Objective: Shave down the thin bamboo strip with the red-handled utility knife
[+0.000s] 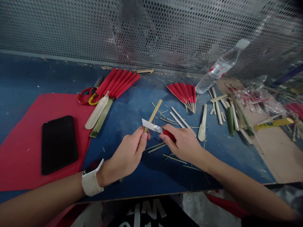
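Note:
My left hand (129,153) pinches the lower end of a thin bamboo strip (155,112) that slants up to the right above the blue table (35,75). My right hand (183,143) is closed on a red-handled knife (153,126), whose bare blade lies across the strip just above my left fingertips. Thin bamboo slivers (163,151) lie on the table under both hands. A white watch sits on my left wrist.
A red sheet (21,151) with a black phone (59,143) lies at the left. Folded red paper fans (118,82) (184,92), scissors (88,94), bamboo slats (219,108), a water bottle (221,66) and a perforated metal screen (71,28) lie beyond.

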Tool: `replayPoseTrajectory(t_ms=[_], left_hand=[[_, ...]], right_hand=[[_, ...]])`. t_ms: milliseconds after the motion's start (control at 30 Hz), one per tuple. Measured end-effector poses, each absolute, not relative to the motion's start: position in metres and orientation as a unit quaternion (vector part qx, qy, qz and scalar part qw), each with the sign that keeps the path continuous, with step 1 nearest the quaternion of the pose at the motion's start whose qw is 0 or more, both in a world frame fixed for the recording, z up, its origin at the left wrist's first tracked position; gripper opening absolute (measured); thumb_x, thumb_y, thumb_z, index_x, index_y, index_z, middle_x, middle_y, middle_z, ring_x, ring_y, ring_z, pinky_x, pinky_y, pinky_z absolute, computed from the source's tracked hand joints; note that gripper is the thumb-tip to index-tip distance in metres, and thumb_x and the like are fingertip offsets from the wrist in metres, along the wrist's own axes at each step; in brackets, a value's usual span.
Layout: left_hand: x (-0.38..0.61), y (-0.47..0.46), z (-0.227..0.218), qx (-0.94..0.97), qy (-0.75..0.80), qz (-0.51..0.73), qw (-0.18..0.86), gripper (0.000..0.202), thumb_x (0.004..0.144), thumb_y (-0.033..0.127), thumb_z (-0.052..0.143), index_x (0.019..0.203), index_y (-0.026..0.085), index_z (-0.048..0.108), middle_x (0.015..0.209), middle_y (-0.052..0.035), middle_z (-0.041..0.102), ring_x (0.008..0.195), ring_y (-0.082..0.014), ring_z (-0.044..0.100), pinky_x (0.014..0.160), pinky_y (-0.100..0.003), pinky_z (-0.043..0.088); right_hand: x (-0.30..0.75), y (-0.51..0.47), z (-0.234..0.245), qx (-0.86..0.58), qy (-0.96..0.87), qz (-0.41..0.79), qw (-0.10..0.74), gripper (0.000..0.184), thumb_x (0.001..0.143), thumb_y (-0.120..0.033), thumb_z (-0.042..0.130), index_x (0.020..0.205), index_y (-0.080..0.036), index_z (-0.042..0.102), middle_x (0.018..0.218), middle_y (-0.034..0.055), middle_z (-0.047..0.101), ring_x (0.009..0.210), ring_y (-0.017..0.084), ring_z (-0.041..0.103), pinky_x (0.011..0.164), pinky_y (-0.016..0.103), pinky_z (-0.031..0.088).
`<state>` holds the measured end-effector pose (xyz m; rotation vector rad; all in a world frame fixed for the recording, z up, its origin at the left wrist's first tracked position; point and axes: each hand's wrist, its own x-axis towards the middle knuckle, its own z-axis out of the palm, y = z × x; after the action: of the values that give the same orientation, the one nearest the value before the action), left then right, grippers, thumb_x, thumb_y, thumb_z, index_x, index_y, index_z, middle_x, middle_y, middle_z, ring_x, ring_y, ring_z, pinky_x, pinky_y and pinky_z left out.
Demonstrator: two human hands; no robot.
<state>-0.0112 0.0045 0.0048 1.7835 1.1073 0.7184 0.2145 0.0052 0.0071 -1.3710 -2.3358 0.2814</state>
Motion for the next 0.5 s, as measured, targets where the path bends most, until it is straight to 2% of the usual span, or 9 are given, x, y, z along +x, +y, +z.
replayPoseTrajectory(t_ms=[133, 300, 500], left_hand=[[-0.0109, 0.0028, 0.0061, 0.731, 0.459, 0.284, 0.418, 0.032, 0.111, 0.036, 0.029, 0.094, 0.021, 0.052, 0.066, 0.0055, 0.05, 0.052, -0.0118, 0.047, 0.055, -0.028, 0.036], [-0.0115, 0.003, 0.0044, 0.745, 0.463, 0.281, 0.391, 0.03, 0.11, 0.033, 0.029, 0.093, 0.022, 0.051, 0.067, 0.0047, 0.051, 0.052, -0.0124, 0.048, 0.054, -0.028, 0.037], [-0.0099, 0.0055, 0.0055, 0.755, 0.47, 0.276, 0.365, 0.027, 0.109, 0.031, 0.031, 0.091, 0.022, 0.05, 0.065, 0.0056, 0.051, 0.049, -0.0123, 0.046, 0.053, -0.028, 0.037]], right_hand=[[0.2127, 0.0034, 0.0064, -0.503, -0.836, 0.072, 0.209, 0.047, 0.112, -0.053, 0.033, 0.098, -0.02, 0.062, 0.065, 0.0001, 0.067, 0.05, 0.014, 0.058, 0.053, 0.03, 0.031], [0.2114, 0.0051, 0.0082, -0.526, -0.824, 0.078, 0.194, 0.049, 0.112, -0.056, 0.03, 0.096, -0.021, 0.06, 0.062, -0.0009, 0.063, 0.05, 0.015, 0.057, 0.054, 0.03, 0.031], [0.2112, 0.0066, 0.0102, -0.536, -0.82, 0.08, 0.187, 0.048, 0.111, -0.057, 0.03, 0.097, -0.021, 0.06, 0.066, -0.0001, 0.066, 0.053, 0.016, 0.059, 0.054, 0.03, 0.03]])
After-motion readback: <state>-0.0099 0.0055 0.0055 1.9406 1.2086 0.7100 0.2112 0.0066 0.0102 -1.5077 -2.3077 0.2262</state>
